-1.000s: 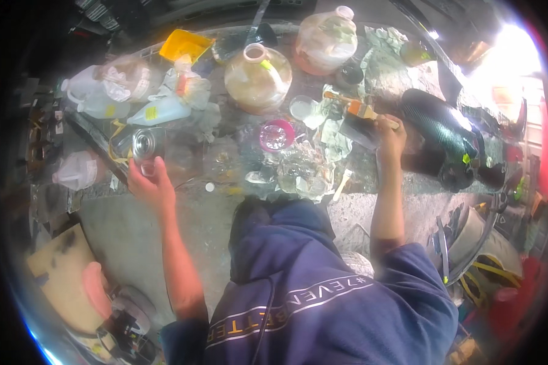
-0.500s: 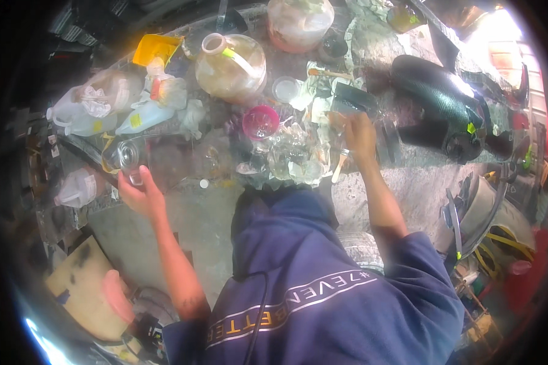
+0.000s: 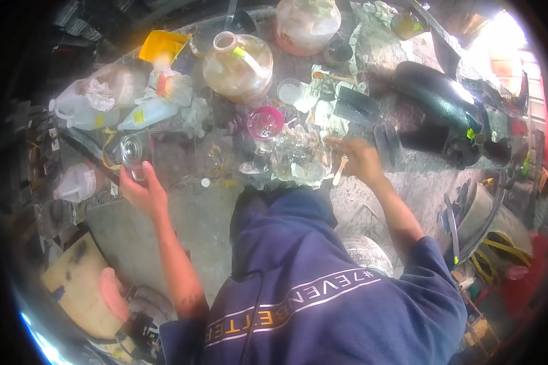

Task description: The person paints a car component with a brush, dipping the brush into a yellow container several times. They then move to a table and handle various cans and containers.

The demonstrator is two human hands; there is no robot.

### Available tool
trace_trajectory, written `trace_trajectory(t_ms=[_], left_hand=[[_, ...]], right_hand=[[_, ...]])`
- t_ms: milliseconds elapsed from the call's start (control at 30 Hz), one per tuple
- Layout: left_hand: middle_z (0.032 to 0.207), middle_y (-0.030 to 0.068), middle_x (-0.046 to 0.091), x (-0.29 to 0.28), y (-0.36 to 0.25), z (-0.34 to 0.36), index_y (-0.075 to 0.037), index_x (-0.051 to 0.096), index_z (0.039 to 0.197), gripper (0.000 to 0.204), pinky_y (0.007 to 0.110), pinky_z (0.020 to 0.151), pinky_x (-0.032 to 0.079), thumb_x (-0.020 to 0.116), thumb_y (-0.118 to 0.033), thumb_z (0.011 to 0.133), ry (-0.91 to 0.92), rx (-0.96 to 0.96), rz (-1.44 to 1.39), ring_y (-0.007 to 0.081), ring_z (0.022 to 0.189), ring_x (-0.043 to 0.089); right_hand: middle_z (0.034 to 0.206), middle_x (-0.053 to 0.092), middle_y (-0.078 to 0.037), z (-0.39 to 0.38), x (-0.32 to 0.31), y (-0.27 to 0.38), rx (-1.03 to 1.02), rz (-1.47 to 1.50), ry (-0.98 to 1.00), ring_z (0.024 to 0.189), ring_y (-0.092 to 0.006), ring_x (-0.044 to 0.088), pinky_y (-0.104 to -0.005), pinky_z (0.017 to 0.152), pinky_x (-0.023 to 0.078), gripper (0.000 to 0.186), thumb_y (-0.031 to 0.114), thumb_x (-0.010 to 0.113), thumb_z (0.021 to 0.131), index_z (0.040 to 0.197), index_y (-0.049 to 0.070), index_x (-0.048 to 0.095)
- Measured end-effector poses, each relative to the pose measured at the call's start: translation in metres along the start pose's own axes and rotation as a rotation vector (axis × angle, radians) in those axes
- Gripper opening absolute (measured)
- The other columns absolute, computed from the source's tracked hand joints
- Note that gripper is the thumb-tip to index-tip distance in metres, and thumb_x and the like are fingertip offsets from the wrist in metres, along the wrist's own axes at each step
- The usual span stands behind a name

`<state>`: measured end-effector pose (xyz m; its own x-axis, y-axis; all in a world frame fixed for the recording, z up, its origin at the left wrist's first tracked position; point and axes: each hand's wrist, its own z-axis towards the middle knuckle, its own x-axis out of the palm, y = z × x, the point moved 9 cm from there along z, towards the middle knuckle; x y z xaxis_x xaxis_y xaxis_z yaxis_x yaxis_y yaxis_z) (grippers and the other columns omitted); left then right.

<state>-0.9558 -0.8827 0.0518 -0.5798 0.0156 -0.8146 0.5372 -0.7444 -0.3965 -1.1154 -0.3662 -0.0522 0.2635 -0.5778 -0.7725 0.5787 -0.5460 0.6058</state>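
Note:
My left hand [image 3: 144,190] is at the table's left side, thumb and fingers closed around the near end of a clear-looking container with a ringed round top [image 3: 132,147]. My right hand [image 3: 360,159] hovers right of centre, its fingers drawn together and pointing left; whatever they may pinch is too small to make out. Just under those fingers lies a small brush with a pale wooden handle [image 3: 341,171]. Beyond the hand is a flat black piece [image 3: 356,104]. A pink-rimmed cup [image 3: 265,123] stands between my hands, beside crumpled clear plastic [image 3: 295,155].
Two large cloudy jugs [image 3: 238,67] stand at the back. Plastic bottles [image 3: 149,115] and a yellow scoop-like container [image 3: 164,46] crowd the left. A glossy dark curved part [image 3: 435,91] lies at right. A small white cap [image 3: 205,182] sits near the front edge.
My right hand has come back toward me, away from the flat black piece and over the brush. My left hand stays at the container. The whole view has shifted slightly.

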Motion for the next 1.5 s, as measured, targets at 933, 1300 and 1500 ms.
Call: trace_trajectory(t_ms=[933,1300,1500], left_hand=[[0.140,0.0245,0.054,0.002,-0.008,-0.001,0.004,0.047,0.144,0.076,0.049,0.108,0.041,0.067,-0.050,0.094,0.050,-0.062,-0.025,0.0391,0.130,0.052],[0.136,0.0237,0.055,0.006,-0.018,0.004,0.003,0.048,0.143,0.076,0.049,0.107,0.040,0.066,-0.053,0.095,0.004,0.003,-0.083,0.0403,0.126,0.051],[0.136,0.0244,0.055,-0.002,0.017,-0.007,0.004,0.049,0.142,0.074,0.049,0.107,0.040,0.065,-0.052,0.096,-0.015,-0.033,-0.016,0.0391,0.125,0.053]], right_hand=[[0.095,0.071,-0.015,-0.019,-0.015,-0.079,0.667,0.161,-0.275,0.082,-0.0325,0.068,-0.0394,0.073,0.053,0.012,0.002,0.066,0.091,0.101,0.002,0.073],[0.094,0.070,-0.013,-0.014,0.020,-0.041,0.361,0.023,-0.168,0.081,-0.0276,0.068,-0.0365,0.072,0.053,0.020,0.001,0.067,0.088,0.106,0.003,0.074],[0.093,0.072,-0.004,-0.015,0.012,-0.073,0.657,0.605,-0.456,0.086,-0.0096,0.065,-0.0255,0.073,0.051,0.020,0.017,0.072,0.096,0.105,-0.001,0.074]])
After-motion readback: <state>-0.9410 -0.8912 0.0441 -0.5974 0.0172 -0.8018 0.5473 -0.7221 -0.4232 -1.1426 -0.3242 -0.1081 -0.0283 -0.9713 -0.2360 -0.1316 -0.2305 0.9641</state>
